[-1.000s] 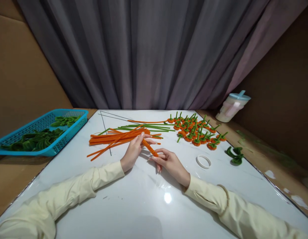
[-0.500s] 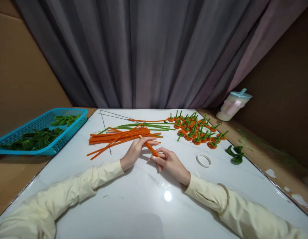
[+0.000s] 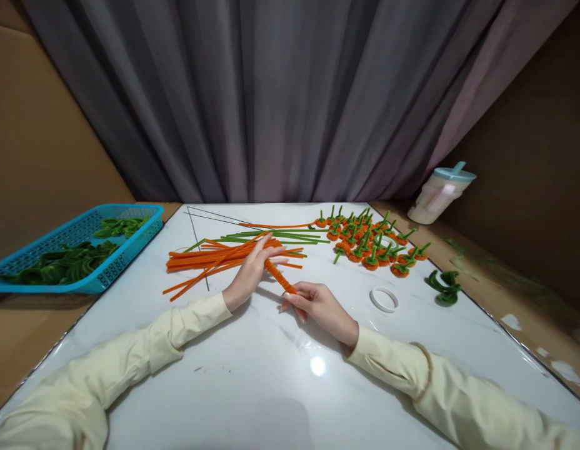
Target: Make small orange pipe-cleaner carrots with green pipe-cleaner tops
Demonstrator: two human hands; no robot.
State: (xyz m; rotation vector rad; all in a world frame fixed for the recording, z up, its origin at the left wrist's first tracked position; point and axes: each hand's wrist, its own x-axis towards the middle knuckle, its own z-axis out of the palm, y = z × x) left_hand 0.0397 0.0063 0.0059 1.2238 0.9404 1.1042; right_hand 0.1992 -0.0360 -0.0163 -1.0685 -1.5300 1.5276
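Observation:
An orange pipe-cleaner coil [image 3: 279, 276], wound into a tight slanted tube, is pinched at its lower end between the thumb and fingers of my right hand [image 3: 322, 309]. My left hand [image 3: 250, 274] is open beside the upper end, fingers stretched out and palm against the tip. The pale stick inside the coil is hidden now. Behind my left hand lies a bundle of orange pipe cleaners [image 3: 210, 259]. Several green pipe cleaners [image 3: 294, 236] lie beyond it. Small orange pumpkin-like pieces with green stems [image 3: 370, 262] stand grouped at the back right.
A blue basket [image 3: 149, 228] with curled green pieces [image 3: 60, 264] is at the left. A white ring [image 3: 384, 300] and dark green curls [image 3: 444, 289] lie to the right. A lidded cup [image 3: 437, 197] stands beyond the right edge of the white table [image 3: 234, 387].
My left hand's fingers have straightened and its palm has come against the coil's upper end, covering the pale stick tip. My right hand keeps its pinch, almost in place.

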